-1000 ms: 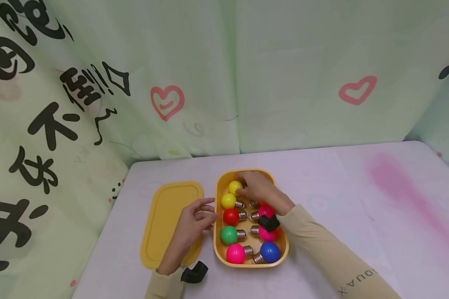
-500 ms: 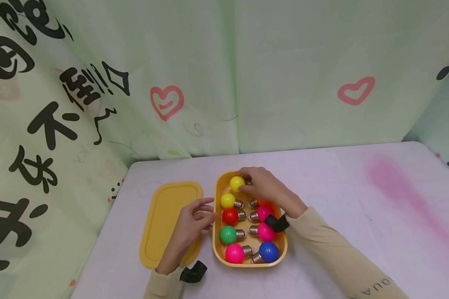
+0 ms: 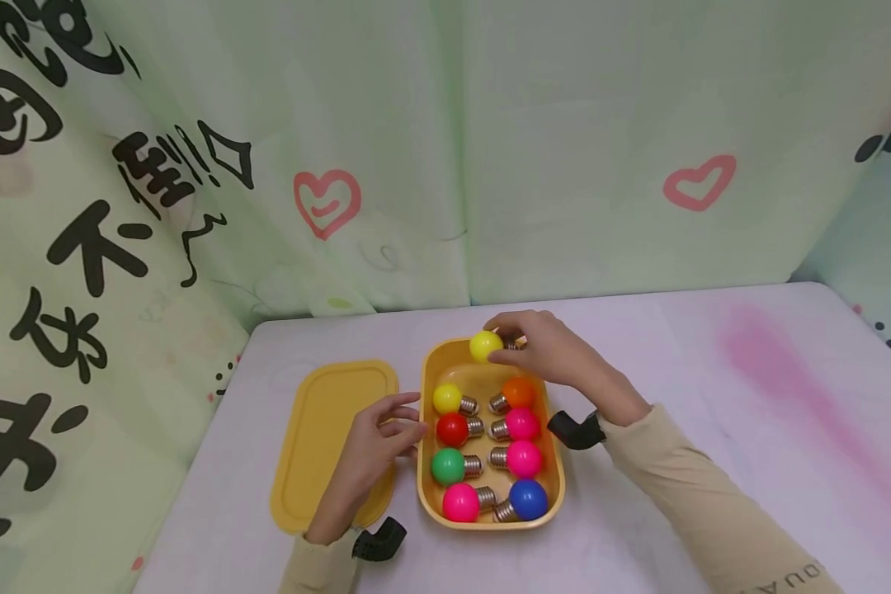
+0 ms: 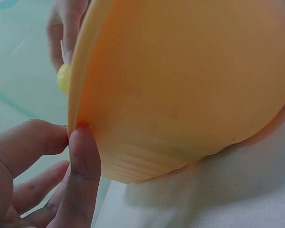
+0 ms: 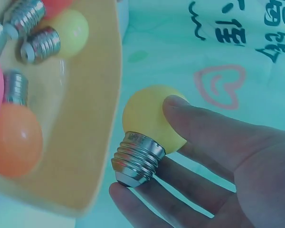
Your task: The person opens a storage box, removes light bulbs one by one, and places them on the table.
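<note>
My right hand (image 3: 545, 346) pinches a yellow light bulb (image 3: 486, 346) over the far end of the yellow plastic box (image 3: 420, 462). The right wrist view shows the thumb on the globe of that bulb (image 5: 149, 114), its metal screw base pointing away from the palm. At the box's left side, my left hand (image 3: 374, 441) holds the rim; its thumb and a finger pinch the wall in the left wrist view. Inside lie two columns of bulbs, among them an orange bulb (image 3: 518, 393), a green bulb (image 3: 448, 467), a blue bulb (image 3: 528, 500) and another yellow bulb (image 3: 447, 398).
A yellow lid (image 3: 304, 445) lies flat left of the box, partly under the left forearm. Both stand on a pale cloth-covered table (image 3: 683, 412). A light green printed curtain (image 3: 579, 165) hangs behind and to the left.
The right hand has lifted the yellow bulb from the box's far end, moving it up and to the right, which uncovers the orange bulb. The left hand keeps its hold on the rim.
</note>
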Demonstrator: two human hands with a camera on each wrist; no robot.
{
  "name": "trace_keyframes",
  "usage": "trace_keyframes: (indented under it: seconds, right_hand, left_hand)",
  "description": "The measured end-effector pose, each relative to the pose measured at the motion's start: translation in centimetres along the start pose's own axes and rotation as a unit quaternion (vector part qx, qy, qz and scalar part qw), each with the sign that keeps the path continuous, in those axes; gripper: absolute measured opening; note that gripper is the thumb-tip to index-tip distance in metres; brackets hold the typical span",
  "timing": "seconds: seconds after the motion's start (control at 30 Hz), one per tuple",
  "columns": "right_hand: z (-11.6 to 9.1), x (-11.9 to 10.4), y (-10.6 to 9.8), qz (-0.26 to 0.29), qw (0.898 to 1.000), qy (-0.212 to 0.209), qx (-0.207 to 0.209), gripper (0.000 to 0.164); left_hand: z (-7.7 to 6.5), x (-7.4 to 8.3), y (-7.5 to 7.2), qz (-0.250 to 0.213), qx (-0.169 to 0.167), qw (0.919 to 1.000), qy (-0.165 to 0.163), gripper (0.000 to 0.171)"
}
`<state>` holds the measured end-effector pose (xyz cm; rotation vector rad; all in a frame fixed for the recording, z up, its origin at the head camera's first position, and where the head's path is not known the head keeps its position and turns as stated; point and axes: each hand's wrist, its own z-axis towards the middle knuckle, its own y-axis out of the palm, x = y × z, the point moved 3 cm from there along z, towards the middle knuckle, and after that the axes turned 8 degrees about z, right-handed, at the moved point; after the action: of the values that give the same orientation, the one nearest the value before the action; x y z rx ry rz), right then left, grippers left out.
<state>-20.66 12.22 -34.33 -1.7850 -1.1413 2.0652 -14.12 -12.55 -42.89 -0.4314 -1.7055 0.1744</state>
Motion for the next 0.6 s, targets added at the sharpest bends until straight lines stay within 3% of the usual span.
trace_keyframes:
  seconds: [0.6]
  right_hand:
    - [-2.1,2.7,-2.9,-0.011,1.000,0.015,0.024,0.039]
  left_hand:
    - [-0.1,0.1,0.0,-0.002,0.002,1.0000,-0.007,0.046]
